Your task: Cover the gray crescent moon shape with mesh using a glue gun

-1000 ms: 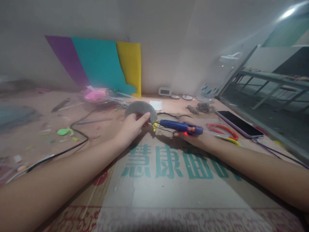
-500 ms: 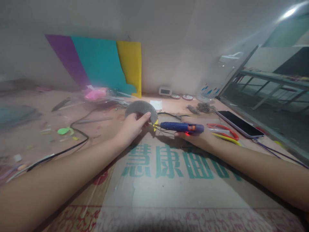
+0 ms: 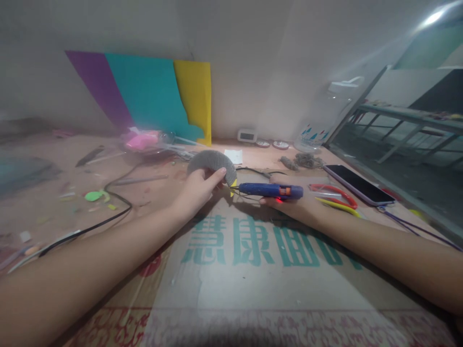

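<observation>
At the centre of the frame the left hand (image 3: 197,192) pinches a grey ribbed half-round felt piece (image 3: 211,163) by its lower edge. Just right of it, the right hand (image 3: 289,205) grips a blue hot-glue gun (image 3: 270,190), nozzle pointing left at a small yellow scrap (image 3: 234,185) under the felt, above the printed cardboard sheet (image 3: 253,270) covering the surface.
</observation>
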`<action>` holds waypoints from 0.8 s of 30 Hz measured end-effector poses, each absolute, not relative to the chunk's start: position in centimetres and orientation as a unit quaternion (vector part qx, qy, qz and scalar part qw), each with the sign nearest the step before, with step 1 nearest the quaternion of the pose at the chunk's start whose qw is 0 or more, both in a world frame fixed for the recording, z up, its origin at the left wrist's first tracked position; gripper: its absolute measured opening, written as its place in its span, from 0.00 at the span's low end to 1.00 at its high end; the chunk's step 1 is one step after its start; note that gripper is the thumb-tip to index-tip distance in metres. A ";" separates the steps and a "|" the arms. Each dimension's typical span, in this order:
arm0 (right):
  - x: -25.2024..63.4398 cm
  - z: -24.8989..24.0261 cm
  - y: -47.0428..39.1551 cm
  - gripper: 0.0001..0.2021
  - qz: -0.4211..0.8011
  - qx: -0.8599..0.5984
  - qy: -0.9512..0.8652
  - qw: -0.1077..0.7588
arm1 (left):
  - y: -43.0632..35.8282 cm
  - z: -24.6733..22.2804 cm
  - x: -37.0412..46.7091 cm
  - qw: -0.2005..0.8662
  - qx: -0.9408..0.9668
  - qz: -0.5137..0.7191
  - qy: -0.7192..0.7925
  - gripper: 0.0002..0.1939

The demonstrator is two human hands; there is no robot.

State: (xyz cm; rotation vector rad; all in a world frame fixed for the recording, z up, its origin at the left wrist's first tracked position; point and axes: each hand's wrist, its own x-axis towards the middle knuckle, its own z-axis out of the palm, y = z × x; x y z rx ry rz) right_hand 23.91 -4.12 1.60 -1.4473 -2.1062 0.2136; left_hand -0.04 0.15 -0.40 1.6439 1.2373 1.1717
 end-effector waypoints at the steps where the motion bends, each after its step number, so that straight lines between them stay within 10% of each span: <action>1: 23.9 1.6 -4.1 0.13 0.079 -0.539 -0.788 0.286 | 0.1 -0.4 0.0 0.378 0.642 0.459 0.483 0.21; 24: 24.0 1.6 -4.1 0.14 0.078 -0.546 -0.780 0.296 | 0.3 -0.6 -0.1 0.376 0.645 0.462 0.479 0.22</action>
